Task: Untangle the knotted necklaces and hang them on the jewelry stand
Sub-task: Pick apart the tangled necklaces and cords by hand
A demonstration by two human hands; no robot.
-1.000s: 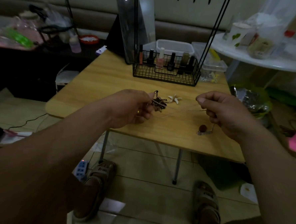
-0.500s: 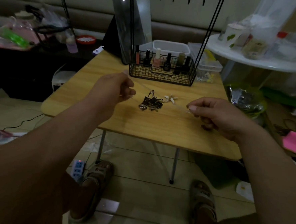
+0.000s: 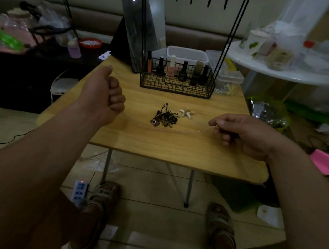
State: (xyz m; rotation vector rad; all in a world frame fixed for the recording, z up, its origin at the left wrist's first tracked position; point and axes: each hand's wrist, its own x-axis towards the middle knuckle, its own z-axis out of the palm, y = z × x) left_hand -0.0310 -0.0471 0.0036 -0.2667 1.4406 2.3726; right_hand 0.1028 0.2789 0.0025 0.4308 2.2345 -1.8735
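Note:
A dark knotted clump of necklaces lies in the middle of the wooden table, with a pale starfish pendant just to its right. My left hand is raised over the table's left side, fingers curled, pinching one end of a thin chain at the thumb tip. My right hand pinches the other end of that thin chain near the table's right side. The black wire jewelry stand rises at the back of the table; its hooks show at the top edge.
The stand's basket holds several nail polish bottles. A mirror leans behind it, beside plastic boxes. A white round table with clutter is at the right. A power strip and my sandalled feet are on the floor.
My left hand let the dark clump drop onto the table and moved up and to the left, drawing a thin chain out. My right hand shifted right and lower, still pinching the chain.

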